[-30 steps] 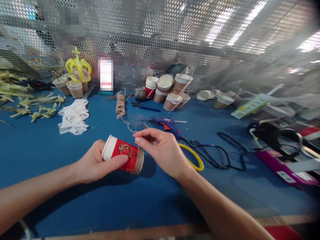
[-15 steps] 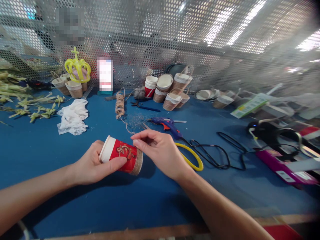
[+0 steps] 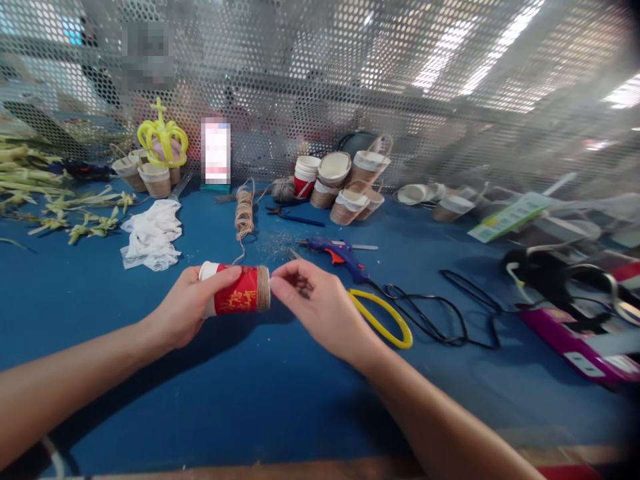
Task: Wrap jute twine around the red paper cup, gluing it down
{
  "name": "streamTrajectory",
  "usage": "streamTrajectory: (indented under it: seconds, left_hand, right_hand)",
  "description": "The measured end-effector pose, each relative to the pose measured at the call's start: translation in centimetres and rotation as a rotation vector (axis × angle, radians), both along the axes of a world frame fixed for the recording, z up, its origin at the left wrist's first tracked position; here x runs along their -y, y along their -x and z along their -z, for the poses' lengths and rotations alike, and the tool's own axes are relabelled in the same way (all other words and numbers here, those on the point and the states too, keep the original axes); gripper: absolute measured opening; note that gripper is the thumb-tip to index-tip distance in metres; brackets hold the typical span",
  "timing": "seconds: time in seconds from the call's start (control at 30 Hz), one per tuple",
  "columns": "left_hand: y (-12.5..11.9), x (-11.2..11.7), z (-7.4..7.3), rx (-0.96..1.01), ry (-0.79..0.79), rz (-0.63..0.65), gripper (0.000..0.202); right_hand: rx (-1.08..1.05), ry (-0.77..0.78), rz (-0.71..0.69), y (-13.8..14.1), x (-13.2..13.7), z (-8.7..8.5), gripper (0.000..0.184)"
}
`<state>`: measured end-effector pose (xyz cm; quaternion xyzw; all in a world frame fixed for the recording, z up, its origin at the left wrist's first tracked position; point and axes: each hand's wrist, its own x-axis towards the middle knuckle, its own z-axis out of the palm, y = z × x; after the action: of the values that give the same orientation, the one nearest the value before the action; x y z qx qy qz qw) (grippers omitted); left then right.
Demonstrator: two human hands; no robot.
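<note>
My left hand point(image 3: 183, 307) is wrapped around a red and white paper cup point(image 3: 237, 293) lying sideways, thumb on top. Brown twine point(image 3: 263, 288) is wound in a band around the cup near its base. My right hand point(image 3: 320, 300) has thumb and index finger pinched at the base end; what lies between the fingertips is too small to make out. From a twine bundle point(image 3: 245, 210) behind, a strand runs down to the cup and disappears behind it.
A blue glue gun point(image 3: 340, 253) lies behind my right hand, beside a yellow ring point(image 3: 387, 323) and black cable. Pliers point(image 3: 297, 217), twine-wrapped cups point(image 3: 350, 203) and white lace point(image 3: 153, 237) lie farther back. A purple power strip point(image 3: 565, 343) is at right.
The cup has rolled in my left hand, showing gold lettering, and now lies more level. My right fingertips have moved from the twine strand to the cup's base end.
</note>
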<state>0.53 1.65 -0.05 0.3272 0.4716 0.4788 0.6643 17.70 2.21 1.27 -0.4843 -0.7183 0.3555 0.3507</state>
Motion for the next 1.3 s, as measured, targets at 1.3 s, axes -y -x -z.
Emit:
streamTrajectory:
  seconds: [1.3]
  left_hand:
    - [-0.1,0.3,0.2,-0.051,-0.084,0.037,0.014]
  right_hand:
    - [0.051,-0.086,0.012,1.1,1.0,0.9,0.007]
